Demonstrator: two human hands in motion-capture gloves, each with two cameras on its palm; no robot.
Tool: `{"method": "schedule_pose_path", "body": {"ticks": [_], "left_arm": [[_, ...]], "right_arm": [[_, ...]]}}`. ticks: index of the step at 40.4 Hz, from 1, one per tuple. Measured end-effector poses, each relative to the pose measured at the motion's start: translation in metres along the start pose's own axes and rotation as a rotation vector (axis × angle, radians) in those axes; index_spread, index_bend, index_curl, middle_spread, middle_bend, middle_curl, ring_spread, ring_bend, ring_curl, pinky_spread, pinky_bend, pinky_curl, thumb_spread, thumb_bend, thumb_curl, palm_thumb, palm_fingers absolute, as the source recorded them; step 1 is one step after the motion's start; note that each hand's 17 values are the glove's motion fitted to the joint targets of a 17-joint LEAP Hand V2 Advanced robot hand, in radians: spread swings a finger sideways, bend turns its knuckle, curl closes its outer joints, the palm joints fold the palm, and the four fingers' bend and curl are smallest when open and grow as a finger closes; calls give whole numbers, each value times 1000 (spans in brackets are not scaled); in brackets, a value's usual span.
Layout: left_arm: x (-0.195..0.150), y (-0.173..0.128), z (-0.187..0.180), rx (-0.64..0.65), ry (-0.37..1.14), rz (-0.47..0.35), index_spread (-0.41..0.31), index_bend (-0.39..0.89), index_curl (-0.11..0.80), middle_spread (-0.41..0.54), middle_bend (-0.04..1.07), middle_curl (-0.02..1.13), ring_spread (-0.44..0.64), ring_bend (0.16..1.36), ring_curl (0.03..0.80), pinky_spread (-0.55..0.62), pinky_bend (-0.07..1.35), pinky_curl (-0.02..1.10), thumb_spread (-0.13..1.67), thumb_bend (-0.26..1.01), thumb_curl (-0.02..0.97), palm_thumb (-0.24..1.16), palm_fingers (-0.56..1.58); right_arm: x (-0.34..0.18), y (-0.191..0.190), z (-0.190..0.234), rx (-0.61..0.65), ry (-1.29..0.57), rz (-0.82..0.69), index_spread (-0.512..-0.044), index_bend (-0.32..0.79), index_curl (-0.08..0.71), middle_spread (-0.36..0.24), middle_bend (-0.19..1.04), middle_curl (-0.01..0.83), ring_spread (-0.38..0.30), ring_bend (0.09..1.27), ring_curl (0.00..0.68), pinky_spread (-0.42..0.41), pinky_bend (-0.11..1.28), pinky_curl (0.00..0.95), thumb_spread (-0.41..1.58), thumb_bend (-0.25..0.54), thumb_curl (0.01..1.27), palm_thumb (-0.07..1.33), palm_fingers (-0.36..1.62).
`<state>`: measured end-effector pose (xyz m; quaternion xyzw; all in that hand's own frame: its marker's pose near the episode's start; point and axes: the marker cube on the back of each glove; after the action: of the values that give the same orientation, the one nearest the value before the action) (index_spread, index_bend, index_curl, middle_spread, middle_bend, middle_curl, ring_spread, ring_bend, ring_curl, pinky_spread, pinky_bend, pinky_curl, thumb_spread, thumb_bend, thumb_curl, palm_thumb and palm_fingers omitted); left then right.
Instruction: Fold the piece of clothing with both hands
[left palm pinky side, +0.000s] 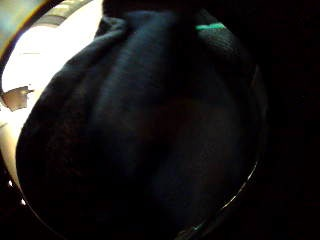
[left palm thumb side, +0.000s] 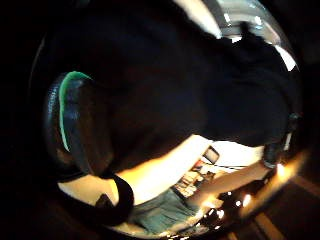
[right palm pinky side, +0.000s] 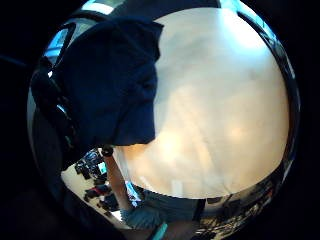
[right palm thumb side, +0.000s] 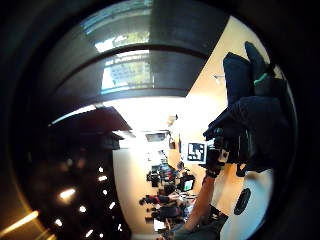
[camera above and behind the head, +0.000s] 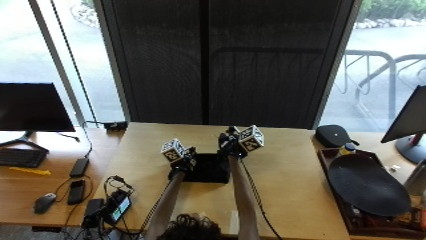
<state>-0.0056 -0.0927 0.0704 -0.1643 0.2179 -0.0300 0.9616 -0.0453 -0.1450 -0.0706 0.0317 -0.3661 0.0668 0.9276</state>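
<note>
The dark navy folded cloth garment (camera above and behind the head: 209, 168) lay on the light wooden counter (camera above and behind the head: 286, 175). The left hand (camera above and behind the head: 181, 161) pinched its left edge; the right hand's (camera above and behind the head: 229, 145) fingers could not be told.

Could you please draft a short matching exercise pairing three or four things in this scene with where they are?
Things:
1. dark garment
2. computer mouse
3. monitor
4. black oval tray

Places:
A. far right of the tables
B. middle of the table, between the hands
C. near edge of the left desk
D. back of the left desk

Pairs: 1-B, 2-C, 3-D, 4-A
</note>
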Motion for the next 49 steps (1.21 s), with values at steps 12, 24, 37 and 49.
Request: {"method": "schedule_pose_path", "body": {"ticks": [12,24,37,49], "left_arm": [[-20,35,-133,393,152,-3,-96,158,369,-10,250,395,181,525,339,303,401,389,1586,98,238,325,459],[-32,47,-172,664,-98,-9,-125,154,371,-67,259,418,93,505,341,255,343,379,1595,188,280,470,555],[-33,52,-157,612,-111,-28,-134,146,366,-83,226,423,69,477,339,234,309,377,1592,231,298,507,577],[-17,56,-136,552,-389,-66,-135,155,366,-86,195,426,71,450,338,247,285,380,1586,249,302,500,558]], "right_arm": [[-37,11,143,-85,398,-64,-196,72,189,-74,231,469,-214,615,447,-324,739,404,643,-25,578,1167,1137],[-40,38,240,-240,462,-174,-204,60,178,-87,230,477,-217,614,453,-324,740,406,569,-31,602,1131,1135],[-33,61,242,-597,47,-274,-214,72,150,-56,170,449,-165,636,479,-261,785,451,830,-44,541,956,891],[-24,45,125,-605,153,-669,-183,180,243,47,176,442,-1,404,419,52,579,399,1250,10,489,924,619]]}}
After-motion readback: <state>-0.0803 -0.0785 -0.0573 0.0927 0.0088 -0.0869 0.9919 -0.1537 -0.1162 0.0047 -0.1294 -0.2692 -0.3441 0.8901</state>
